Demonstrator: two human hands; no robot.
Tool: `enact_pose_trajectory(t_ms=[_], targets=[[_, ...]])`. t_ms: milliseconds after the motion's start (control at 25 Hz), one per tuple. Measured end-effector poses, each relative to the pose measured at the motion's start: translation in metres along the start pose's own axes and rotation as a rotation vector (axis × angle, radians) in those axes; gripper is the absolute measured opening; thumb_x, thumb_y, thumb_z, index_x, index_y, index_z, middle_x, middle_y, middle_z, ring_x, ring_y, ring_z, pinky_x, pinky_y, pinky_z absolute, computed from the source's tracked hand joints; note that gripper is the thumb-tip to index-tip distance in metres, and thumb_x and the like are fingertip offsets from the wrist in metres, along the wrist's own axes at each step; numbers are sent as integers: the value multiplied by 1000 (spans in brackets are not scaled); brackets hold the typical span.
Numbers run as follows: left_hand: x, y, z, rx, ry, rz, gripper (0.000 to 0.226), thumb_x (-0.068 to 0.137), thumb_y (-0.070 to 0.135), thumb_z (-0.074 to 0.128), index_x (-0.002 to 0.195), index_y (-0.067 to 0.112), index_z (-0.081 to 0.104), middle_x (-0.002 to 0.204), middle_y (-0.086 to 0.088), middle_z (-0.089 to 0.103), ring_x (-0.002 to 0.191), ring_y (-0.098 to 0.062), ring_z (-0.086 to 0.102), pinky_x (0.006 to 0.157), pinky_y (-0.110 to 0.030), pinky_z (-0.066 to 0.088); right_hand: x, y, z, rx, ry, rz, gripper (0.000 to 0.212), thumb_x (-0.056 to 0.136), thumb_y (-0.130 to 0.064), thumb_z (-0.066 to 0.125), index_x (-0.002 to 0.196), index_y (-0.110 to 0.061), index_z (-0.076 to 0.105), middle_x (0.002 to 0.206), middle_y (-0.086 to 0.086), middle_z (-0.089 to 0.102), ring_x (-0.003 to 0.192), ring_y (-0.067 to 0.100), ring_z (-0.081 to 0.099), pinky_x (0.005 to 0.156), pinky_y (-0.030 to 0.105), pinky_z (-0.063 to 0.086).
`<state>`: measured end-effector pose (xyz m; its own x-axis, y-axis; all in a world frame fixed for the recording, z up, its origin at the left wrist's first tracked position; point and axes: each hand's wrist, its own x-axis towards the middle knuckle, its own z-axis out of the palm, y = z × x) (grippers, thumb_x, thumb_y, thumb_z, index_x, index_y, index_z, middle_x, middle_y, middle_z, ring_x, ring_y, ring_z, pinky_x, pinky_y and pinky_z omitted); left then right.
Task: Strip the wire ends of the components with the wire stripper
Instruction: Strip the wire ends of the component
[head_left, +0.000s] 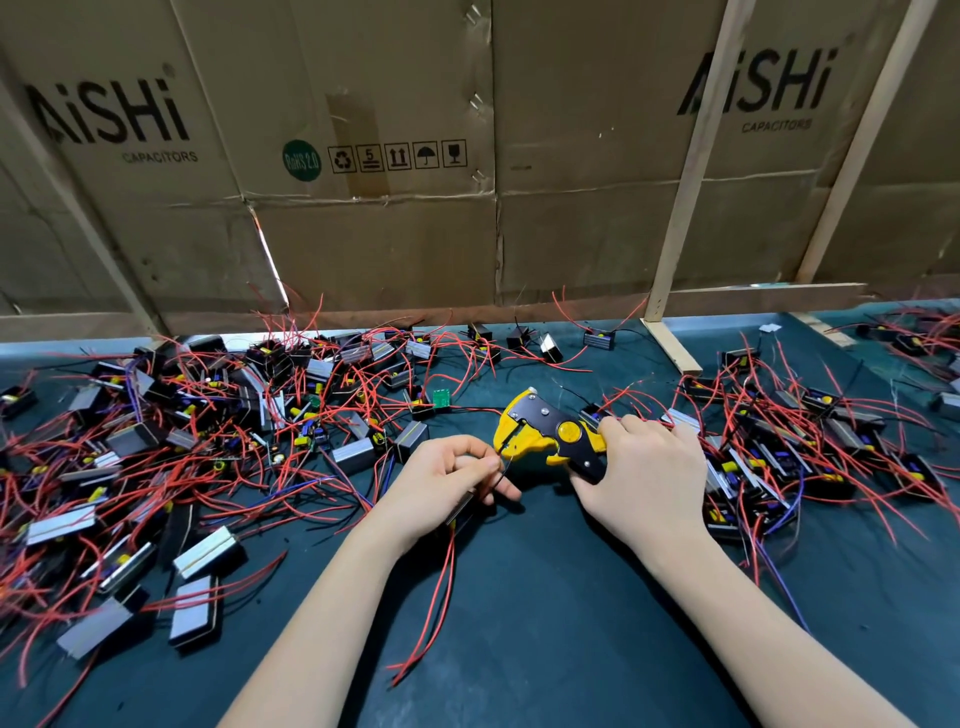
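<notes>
Midway work: left hand (447, 478) pinches a black wire (496, 470) into the wire stripper (550, 434) gripped by the right hand (644, 467) mid-worktop; heaps of components (208, 415) wait (stripped ones indistinguishable).

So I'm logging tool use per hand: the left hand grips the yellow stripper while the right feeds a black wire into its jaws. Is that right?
The hands are swapped. In the head view the right hand grips the yellow stripper, while the left hand feeds the black wire into its jaws.
</notes>
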<state>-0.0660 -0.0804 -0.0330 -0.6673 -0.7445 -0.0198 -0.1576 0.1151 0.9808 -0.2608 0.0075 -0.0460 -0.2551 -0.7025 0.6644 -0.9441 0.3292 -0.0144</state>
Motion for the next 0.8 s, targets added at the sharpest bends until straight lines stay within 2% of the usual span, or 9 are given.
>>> enact_pose_trajectory(t_ms=[160, 280, 400, 480, 560, 640, 720, 800], targets=[[0, 0, 0, 4, 11, 3, 14, 100, 11, 51, 89, 7, 59, 86, -13, 76, 61, -12, 56, 65, -16, 47, 1, -1, -4, -16, -56, 12, 46, 42, -39, 92, 54, -10, 58, 49, 7, 56, 43, 29, 57, 49, 27, 35], [1, -1, -1, 6, 0, 6, 14, 100, 12, 51, 90, 6, 59, 85, -13, 76, 61, -12, 56, 66, -16, 48, 1, -3, -5, -2, -88, 45, 47, 43, -38, 94, 50, -10, 57, 45, 9, 54, 39, 31, 55, 49, 23, 26], [1, -2, -1, 1, 5, 5, 13, 100, 10, 52, 89, 5, 58, 84, -14, 76, 61, -14, 55, 65, -17, 48, 0, -3, -6, 8, -94, 25, 45, 54, -47, 89, 61, -10, 63, 55, 9, 60, 50, 32, 61, 51, 28, 33], [0, 0, 0, -15, 4, 8, 14, 100, 11, 52, 88, 6, 57, 84, -15, 76, 63, -15, 55, 67, -18, 48, 1, -2, -7, 27, -52, 29, 52, 64, -58, 79, 79, -10, 66, 69, 7, 64, 66, 32, 63, 62, 37, 42], [-2, 4, -2, -13, -20, 14, 17, 98, 22, 56, 86, 10, 59, 85, -11, 74, 68, -13, 57, 69, -18, 48, 2, -3, -11, 80, 1, 78, 53, 74, -61, 70, 83, -10, 61, 73, 6, 62, 72, 32, 62, 69, 40, 42], [-8, 8, -8, 176, -55, 19, 28, 86, 45, 69, 86, 18, 61, 86, 4, 70, 71, -5, 55, 70, -15, 44, 4, -3, -16, 168, 40, 129, 50, 79, -59, 66, 75, -11, 53, 68, 5, 58, 67, 34, 60, 64, 40, 41], [-13, 9, -20, 559, -58, 27, 45, 67, 60, 77, 90, 25, 61, 83, 13, 62, 64, 3, 48, 64, -12, 39, 6, 1, -23, 281, 40, 219, 50, 81, -60, 63, 70, -14, 47, 65, 2, 55, 64, 34, 57, 58, 37, 38], [-17, 12, -29, 767, -74, 36, 40, 68, 51, 81, 89, 23, 61, 79, 10, 59, 61, -1, 45, 61, -18, 39, 10, 7, -29, 422, 5, 323, 50, 79, -66, 57, 68, -19, 44, 63, -3, 53, 64, 30, 53, 56, 35, 35]])
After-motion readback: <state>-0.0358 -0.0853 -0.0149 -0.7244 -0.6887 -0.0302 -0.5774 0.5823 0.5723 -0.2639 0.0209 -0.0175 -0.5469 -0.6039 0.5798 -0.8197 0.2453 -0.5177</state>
